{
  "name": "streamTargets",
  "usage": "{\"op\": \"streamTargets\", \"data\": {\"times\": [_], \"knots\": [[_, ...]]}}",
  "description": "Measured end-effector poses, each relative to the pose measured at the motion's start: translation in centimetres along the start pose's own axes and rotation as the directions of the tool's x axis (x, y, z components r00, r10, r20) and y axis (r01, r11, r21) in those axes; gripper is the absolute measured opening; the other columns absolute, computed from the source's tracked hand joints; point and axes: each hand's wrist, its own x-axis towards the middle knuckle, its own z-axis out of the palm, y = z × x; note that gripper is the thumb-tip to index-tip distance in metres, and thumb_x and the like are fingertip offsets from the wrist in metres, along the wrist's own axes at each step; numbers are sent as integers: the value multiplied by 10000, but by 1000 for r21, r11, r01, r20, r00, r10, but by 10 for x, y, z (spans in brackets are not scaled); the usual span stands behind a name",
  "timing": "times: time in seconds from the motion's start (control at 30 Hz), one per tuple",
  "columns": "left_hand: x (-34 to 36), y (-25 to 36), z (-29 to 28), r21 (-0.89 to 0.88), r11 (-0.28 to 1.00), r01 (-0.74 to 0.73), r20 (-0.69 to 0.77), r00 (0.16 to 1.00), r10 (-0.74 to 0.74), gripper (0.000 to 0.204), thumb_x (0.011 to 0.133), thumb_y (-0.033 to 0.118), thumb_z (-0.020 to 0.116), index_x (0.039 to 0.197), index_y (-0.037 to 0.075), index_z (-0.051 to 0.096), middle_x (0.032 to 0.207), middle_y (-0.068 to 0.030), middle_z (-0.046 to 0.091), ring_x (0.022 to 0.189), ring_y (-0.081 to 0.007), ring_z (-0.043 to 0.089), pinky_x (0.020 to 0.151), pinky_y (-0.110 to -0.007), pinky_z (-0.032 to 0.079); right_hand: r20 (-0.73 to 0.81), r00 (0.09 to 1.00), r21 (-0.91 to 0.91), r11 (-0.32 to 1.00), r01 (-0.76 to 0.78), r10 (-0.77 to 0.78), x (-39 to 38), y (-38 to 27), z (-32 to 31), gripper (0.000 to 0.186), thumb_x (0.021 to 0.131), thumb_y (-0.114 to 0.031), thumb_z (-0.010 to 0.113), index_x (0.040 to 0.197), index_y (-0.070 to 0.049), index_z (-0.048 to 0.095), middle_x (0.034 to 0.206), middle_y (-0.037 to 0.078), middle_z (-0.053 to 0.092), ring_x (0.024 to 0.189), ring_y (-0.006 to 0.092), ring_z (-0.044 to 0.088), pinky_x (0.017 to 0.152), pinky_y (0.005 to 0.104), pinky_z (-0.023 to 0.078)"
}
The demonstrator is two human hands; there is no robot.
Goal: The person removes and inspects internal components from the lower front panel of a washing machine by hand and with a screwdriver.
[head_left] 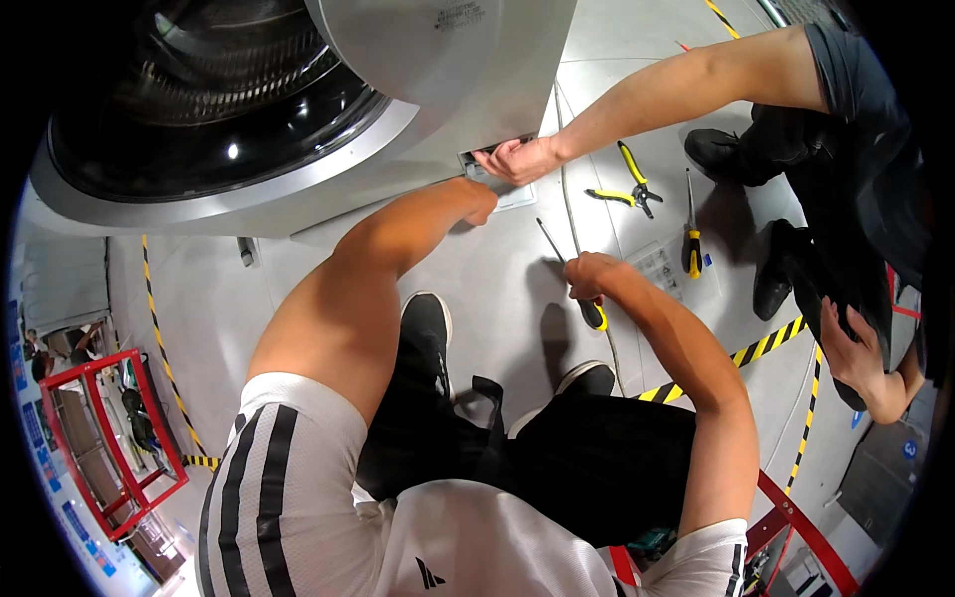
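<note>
My left hand (476, 203) is at a small opening (475, 163) low on the washing machine's front (502, 80), beside a pale flap (515, 196). Its fingers are curled and partly hidden, so what they hold is unclear. My right hand (589, 273) grips a screwdriver (595, 313) with a yellow-and-black handle, its shaft pointing up-left toward the machine. A co-worker's hand (519, 159) reaches into the same opening from the right, just above my left hand.
Yellow-handled wire strippers (634, 191), another screwdriver (693, 249), a clear parts case (662, 274) and a cable (568, 204) lie on the floor. The co-worker's shoes (714, 151) and other hand (856, 353) are at right. Red frames (149, 418) and hazard tape (766, 343) surround the area.
</note>
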Motion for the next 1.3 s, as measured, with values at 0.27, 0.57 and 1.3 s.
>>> {"op": "streamTargets", "data": {"times": [0.27, 0.57, 1.3], "knots": [[-2, 1, 6, 28, 1000, 6, 40, 999, -7, 330, 809, 237, 574, 1064, 40, 644, 1088, -155, 638, 1019, -294, 613, 836, -414, 484, -4, 999, 108, 993, -42, 43, -6, -4, -4, 97, 705, -48, 585, 730, -6, 670, 655, 108, 666, 629, 210, 673, 572, 315, 531], [3, 0, 9, 63, 998, 12, 100, 995, -19, 339, 810, 249, 582, 1062, 31, 643, 1079, -157, 638, 1003, -291, 615, 827, -410, 486, 29, 999, 76, 997, -29, 27, -2, -4, -6, 179, 781, -186, 617, 896, -50, 629, 660, 81, 667, 605, 187, 678, 609, 287, 537], [4, 1, 8, 65, 998, -9, 122, 993, 1, 367, 830, 274, 586, 1081, 11, 636, 1113, -168, 629, 1042, -302, 601, 860, -413, 476, 22, 998, 132, 989, -63, 60, -6, -4, -6, 172, 762, -172, 590, 886, -56, 620, 659, 76, 663, 588, 180, 670, 584, 291, 534]]}}
